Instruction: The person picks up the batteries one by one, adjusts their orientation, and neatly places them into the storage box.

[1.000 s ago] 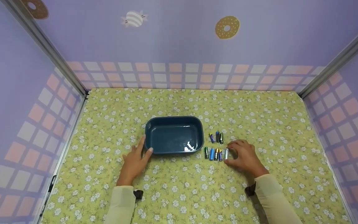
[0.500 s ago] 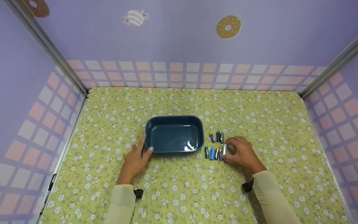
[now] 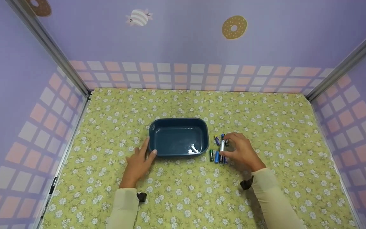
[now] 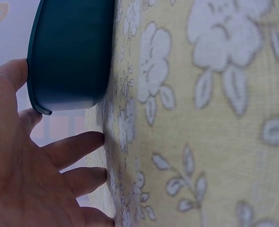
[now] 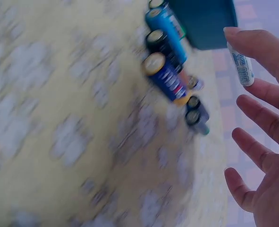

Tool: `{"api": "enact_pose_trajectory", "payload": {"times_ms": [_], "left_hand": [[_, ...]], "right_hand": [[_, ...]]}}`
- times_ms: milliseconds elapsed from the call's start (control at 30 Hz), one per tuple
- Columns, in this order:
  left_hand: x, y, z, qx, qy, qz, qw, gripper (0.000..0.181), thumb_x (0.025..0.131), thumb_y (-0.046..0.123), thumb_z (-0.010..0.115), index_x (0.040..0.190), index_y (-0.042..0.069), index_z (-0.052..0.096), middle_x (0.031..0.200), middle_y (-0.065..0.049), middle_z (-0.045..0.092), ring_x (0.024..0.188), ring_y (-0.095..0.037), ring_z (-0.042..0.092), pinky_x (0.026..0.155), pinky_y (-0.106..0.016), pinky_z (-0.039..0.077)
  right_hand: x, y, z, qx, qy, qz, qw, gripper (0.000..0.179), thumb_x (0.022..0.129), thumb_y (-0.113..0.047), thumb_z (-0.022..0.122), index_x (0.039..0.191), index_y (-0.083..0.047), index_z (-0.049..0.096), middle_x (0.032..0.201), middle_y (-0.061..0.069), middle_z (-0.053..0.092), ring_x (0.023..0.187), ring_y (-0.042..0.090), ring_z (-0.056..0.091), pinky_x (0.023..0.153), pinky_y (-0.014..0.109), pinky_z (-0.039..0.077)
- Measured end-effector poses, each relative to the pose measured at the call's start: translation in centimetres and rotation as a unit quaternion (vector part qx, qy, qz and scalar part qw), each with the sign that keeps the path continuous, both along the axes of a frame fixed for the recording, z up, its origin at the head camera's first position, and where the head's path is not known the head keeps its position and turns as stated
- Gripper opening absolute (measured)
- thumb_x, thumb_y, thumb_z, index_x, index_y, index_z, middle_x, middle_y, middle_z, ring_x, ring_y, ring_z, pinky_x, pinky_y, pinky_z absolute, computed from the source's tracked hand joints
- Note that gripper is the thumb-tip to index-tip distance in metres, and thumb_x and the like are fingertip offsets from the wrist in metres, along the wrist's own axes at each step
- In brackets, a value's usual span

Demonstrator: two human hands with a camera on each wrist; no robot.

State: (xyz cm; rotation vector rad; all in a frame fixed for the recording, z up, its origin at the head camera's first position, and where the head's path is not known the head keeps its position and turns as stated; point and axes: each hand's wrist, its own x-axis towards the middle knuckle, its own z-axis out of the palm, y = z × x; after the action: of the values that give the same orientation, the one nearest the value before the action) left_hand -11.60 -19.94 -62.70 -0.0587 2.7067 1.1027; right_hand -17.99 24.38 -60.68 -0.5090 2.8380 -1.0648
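Between thumb and index finger, my right hand (image 3: 241, 152) pinches a white battery (image 3: 222, 145), raised above the other batteries; the right wrist view shows the white battery (image 5: 241, 67) held by its two ends. Below it lie a green battery (image 3: 211, 155), a blue battery (image 3: 217, 157) and others partly covered by the hand. A purple battery (image 3: 217, 140) with a yellow end lies farther back. My left hand (image 3: 139, 166) rests at the left front corner of a dark teal basin (image 3: 179, 155), its thumb and index finger touching the rim and lower fingers reaching the cloth.
A yellow floral cloth (image 3: 183, 197) covers the table. Purple walls (image 3: 183, 38) with a checked band stand at the back and both sides. The basin sits directly left of the batteries.
My right hand has lifted the white battery off the cloth and carried it left over the row toward the basin. My left hand stays at the basin's corner.
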Motion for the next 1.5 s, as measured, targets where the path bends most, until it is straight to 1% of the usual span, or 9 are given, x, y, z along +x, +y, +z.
{"api": "enact_pose_trajectory", "payload": {"times_ms": [133,400,567,800,967,1100,1200,1367,1500], "left_hand": [[-0.1,0.0,0.0,0.003,0.0,0.002,1.0,0.082,0.094,0.082,0.033,0.162,0.05,0.001,0.17,-0.01,0.023,0.155,-0.048,0.014,0.113,-0.081,-0.007],[-0.2,0.0,0.1,0.0,0.0,-0.001,1.0,0.082,0.095,0.082,0.033,0.163,0.048,0.001,0.169,-0.013,0.024,0.155,-0.05,0.014,0.113,-0.081,-0.008],[-0.2,0.0,0.2,0.0,0.0,-0.002,1.0,0.081,0.096,0.08,0.035,0.163,0.048,0.001,0.168,-0.015,0.026,0.155,-0.05,0.015,0.112,-0.082,-0.008],[-0.2,0.2,0.3,-0.002,-0.002,-0.003,1.0,0.08,0.096,0.079,0.035,0.163,0.048,0.002,0.168,-0.015,0.026,0.155,-0.048,0.016,0.113,-0.081,-0.007],[-0.1,0.1,0.3,0.0,-0.006,-0.003,1.0,0.079,0.097,0.079,0.035,0.162,0.051,0.0,0.168,-0.018,0.024,0.155,-0.049,0.014,0.113,-0.081,-0.009],[0.0,0.1,0.2,0.006,-0.006,0.0,1.0,0.08,0.096,0.079,0.035,0.162,0.049,0.001,0.168,-0.018,0.023,0.156,-0.048,0.012,0.112,-0.081,-0.01],[0.1,0.0,0.2,0.009,-0.003,0.002,1.0,0.08,0.096,0.079,0.035,0.162,0.049,0.002,0.169,-0.016,0.023,0.156,-0.048,0.012,0.112,-0.081,-0.01],[0.1,0.1,0.1,0.008,0.0,0.004,1.0,0.081,0.096,0.08,0.035,0.163,0.048,0.002,0.169,-0.015,0.024,0.156,-0.047,0.013,0.113,-0.081,-0.01],[0.1,0.2,0.1,0.003,0.001,0.006,1.0,0.081,0.096,0.079,0.035,0.163,0.048,0.002,0.168,-0.017,0.025,0.155,-0.048,0.014,0.113,-0.081,-0.009]], "right_hand": [[-0.7,-1.1,0.9,-0.01,0.009,0.012,0.9998,0.051,0.08,-0.041,0.088,0.122,-0.02,0.068,0.132,0.0,0.064,0.126,0.029,0.055,0.102,0.056,0.049],[-1.8,-3.4,2.4,-0.023,0.029,0.037,0.9986,0.054,0.08,-0.039,0.089,0.125,-0.018,0.068,0.131,0.001,0.065,0.122,0.031,0.06,0.1,0.057,0.051],[-2.4,-5.0,3.0,-0.03,0.04,0.059,0.997,0.057,0.08,-0.041,0.088,0.127,-0.016,0.068,0.127,0.001,0.067,0.113,0.034,0.064,0.091,0.052,0.055],[-3.4,-7.6,3.4,-0.041,0.031,0.082,0.9953,0.053,0.081,-0.044,0.087,0.125,-0.022,0.068,0.119,-0.002,0.069,0.103,0.03,0.066,0.082,0.048,0.056],[-4.1,-9.5,3.5,-0.046,0.025,0.099,0.9937,0.056,0.081,-0.042,0.088,0.127,-0.016,0.069,0.117,-0.002,0.07,0.104,0.027,0.068,0.087,0.046,0.057],[-4.5,-11.0,3.5,-0.037,0.02,0.11,0.9931,0.056,0.081,-0.039,0.088,0.128,-0.018,0.068,0.123,-0.002,0.07,0.11,0.024,0.067,0.093,0.045,0.056],[-4.9,-12.2,3.6,-0.037,0.026,0.121,0.9916,0.055,0.081,-0.037,0.089,0.128,-0.019,0.068,0.123,-0.001,0.07,0.111,0.02,0.068,0.094,0.043,0.057],[-5.6,-14.1,3.6,-0.057,0.041,0.143,0.9873,0.053,0.079,-0.035,0.091,0.124,-0.017,0.07,0.119,0.001,0.071,0.108,0.023,0.07,0.091,0.044,0.059],[-6.2,-15.5,3.3,-0.055,0.053,0.154,0.9851,0.052,0.078,-0.034,0.091,0.123,-0.017,0.07,0.116,0.001,0.072,0.106,0.02,0.07,0.09,0.043,0.059]]}}
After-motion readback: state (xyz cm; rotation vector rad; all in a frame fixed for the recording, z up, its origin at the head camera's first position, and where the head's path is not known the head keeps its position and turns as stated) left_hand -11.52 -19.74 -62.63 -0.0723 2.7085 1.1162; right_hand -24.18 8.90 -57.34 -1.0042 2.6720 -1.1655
